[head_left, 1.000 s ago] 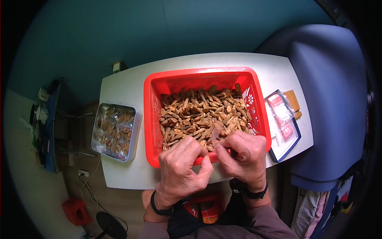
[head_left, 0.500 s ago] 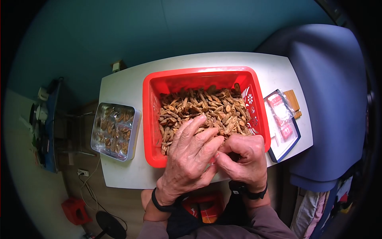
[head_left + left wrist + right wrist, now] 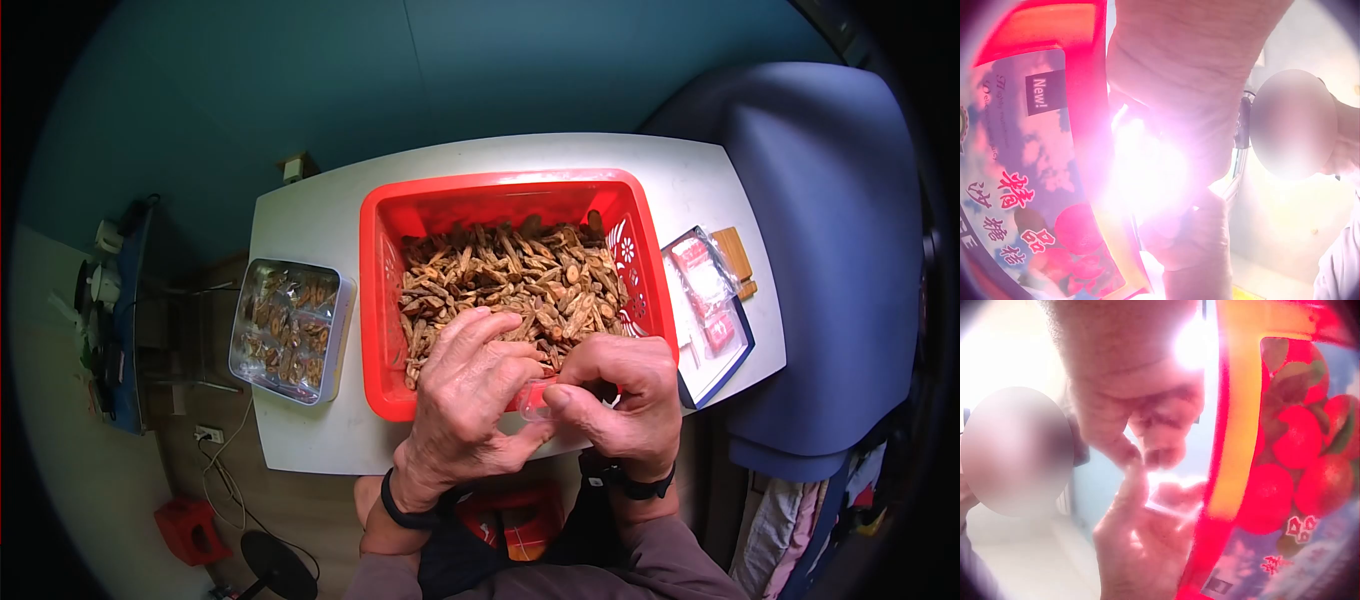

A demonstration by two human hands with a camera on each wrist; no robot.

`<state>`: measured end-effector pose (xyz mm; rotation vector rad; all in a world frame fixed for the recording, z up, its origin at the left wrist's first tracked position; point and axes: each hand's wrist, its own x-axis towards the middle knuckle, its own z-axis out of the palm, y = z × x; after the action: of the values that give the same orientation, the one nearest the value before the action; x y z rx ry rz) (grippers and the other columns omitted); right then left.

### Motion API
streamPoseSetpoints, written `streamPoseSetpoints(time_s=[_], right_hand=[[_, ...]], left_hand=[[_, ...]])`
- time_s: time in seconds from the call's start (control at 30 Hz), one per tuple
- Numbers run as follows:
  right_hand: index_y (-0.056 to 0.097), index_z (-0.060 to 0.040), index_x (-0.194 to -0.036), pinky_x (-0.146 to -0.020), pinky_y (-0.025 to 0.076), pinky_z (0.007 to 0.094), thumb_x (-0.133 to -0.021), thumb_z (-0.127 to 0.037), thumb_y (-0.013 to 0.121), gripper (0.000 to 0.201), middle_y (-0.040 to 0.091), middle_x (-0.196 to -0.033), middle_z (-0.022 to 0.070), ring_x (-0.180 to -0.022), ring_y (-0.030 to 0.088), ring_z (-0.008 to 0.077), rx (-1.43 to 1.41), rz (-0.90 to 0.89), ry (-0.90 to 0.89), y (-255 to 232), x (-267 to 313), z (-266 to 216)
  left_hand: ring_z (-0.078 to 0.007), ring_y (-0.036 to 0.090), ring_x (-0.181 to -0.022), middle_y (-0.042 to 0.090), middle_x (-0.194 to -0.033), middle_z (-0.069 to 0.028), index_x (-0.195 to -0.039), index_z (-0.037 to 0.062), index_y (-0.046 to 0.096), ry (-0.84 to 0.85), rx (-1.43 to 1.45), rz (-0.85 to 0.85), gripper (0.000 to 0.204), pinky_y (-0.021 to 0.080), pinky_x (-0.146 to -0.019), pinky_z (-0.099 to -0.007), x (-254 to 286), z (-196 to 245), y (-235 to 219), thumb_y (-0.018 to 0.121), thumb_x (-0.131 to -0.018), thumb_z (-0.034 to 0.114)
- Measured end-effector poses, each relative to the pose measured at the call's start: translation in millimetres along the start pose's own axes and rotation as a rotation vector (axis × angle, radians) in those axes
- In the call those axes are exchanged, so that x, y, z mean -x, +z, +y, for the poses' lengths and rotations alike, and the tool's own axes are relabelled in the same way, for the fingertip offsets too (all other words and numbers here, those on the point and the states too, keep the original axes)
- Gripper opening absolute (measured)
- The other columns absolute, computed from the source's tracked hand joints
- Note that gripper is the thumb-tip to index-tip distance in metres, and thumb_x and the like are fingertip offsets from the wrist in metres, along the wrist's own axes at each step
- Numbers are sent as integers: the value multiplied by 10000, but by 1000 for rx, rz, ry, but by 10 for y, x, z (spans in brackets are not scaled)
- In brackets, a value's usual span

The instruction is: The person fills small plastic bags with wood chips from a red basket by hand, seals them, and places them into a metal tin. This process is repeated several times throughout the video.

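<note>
A small clear plastic bag (image 3: pixel 537 400) with red marks sits between the two hands, over the near rim of the red basket (image 3: pixel 378 300). My right hand (image 3: pixel 625 400) pinches its edge between thumb and curled index finger. From the other side my left hand (image 3: pixel 470 405) holds it between thumb and fingers, the other fingers reaching over the basket. In the right wrist view the left thumb (image 3: pixel 1129 494) meets the right fingertips, and a shiny plastic edge shows below them. Brown dried root slices (image 3: pixel 500 275) fill the basket's bottom; the hands hide the nearest ones.
Left on the white table (image 3: pixel 310 435) stands a metal tin (image 3: pixel 345 340) of bagged slices. To the right, a dark-edged tray (image 3: pixel 715 385) bears clear packets with red print (image 3: pixel 705 270), beside a wooden block (image 3: pixel 735 255). A blue draped sheet (image 3: pixel 820 250) hangs past the table's right edge.
My left hand has lifted off the near rim, spread its fingers and come across to my right hand. The clear bag now shows between them. The basket stays put.
</note>
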<state>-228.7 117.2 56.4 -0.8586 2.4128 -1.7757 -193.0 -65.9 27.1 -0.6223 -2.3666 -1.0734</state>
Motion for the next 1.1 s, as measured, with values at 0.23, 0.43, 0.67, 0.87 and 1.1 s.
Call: streamPoseSetpoints(time_s=[0.23, 0.43, 0.67, 0.87, 1.1], right_hand=[[744, -40, -960, -494, 464, 285, -711, 20, 737, 256, 671, -715, 65, -550, 639, 168, -70, -24, -155, -57, 9, 3], [743, -88, -1029, -514, 511, 315, -682, 35, 659, 377, 689, -756, 58, -622, 681, 232, -18, -275, -229, -53, 19, 74], [744, -115, -1037, -497, 507, 341, -710, -25, 678, 345, 703, -811, 48, -620, 679, 239, 115, -432, -290, -52, 2, 109], [738, -102, -1025, -479, 504, 335, -736, -89, 725, 289, 705, -801, 53, -604, 673, 236, 101, -428, -350, -18, -7, 123], [730, -54, -941, -489, 511, 323, -778, -109, 757, 174, 686, -711, 67, -572, 674, 232, 58, -315, -315, 36, 52, 32]], left_hand=[[-340, 660, -986, 684, -873, -81, -870, 64, 646, -82, 186, 21, 341, 487, -927, -489, -20, 3, -101, 833, -602, 160], [-321, 665, -928, 649, -819, -93, -823, 57, 622, -86, 200, -59, 316, 497, -914, -464, -14, 11, -138, 807, -576, 130], [-330, 648, -901, 613, -786, -106, -791, 49, 600, -71, 220, -125, 313, 491, -895, -454, -10, 38, -197, 790, -552, 117], [-333, 619, -829, 584, -807, -102, -831, 45, 577, -91, 364, -194, 402, 483, -778, -427, 3, 14, -222, 857, -583, 195], [-291, 578, -714, 545, -745, -85, -831, 61, 567, -190, 465, -296, 387, 449, -644, -395, 31, 1, -250, 864, -625, 199]])
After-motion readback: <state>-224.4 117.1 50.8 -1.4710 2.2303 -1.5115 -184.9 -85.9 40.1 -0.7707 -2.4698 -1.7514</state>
